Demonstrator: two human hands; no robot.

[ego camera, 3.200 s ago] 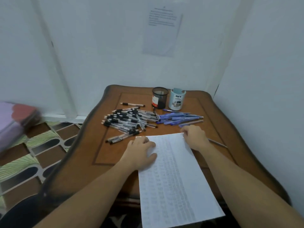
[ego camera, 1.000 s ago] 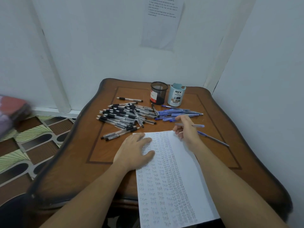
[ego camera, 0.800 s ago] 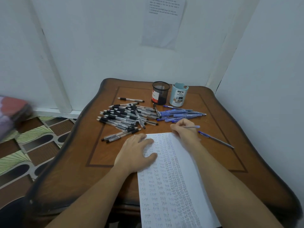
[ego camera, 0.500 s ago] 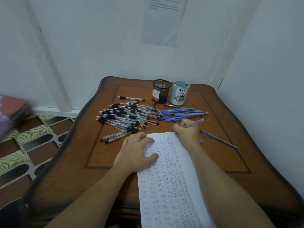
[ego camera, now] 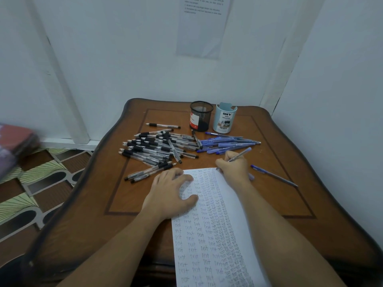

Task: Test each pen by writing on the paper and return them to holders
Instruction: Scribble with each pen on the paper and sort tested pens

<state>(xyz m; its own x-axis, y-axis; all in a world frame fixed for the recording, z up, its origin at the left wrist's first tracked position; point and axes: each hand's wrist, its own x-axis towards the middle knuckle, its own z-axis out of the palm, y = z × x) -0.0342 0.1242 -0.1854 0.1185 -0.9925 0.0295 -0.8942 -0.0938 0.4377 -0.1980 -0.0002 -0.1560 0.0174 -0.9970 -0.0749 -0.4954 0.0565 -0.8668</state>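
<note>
A white sheet of paper (ego camera: 209,235) covered in rows of "test" lies on the wooden table (ego camera: 103,204). My left hand (ego camera: 170,191) rests flat on the paper's upper left. My right hand (ego camera: 234,167) grips a blue pen (ego camera: 241,153) in writing position, its tip at the paper's top right corner. A heap of black pens (ego camera: 157,149) lies left of a row of blue pens (ego camera: 226,142). Behind them stand a black mesh holder (ego camera: 201,116) and a light blue holder (ego camera: 224,118), neither showing any pens inside.
One blue pen (ego camera: 273,176) lies alone to the right of my right hand. A single black pen (ego camera: 162,125) lies behind the heap. White walls close in behind and to the right. A patterned floor (ego camera: 41,183) shows on the left.
My right hand picked a blue pen from the row, turned it into a writing grip and brought its tip to the paper's top edge. My left hand stayed on the paper.
</note>
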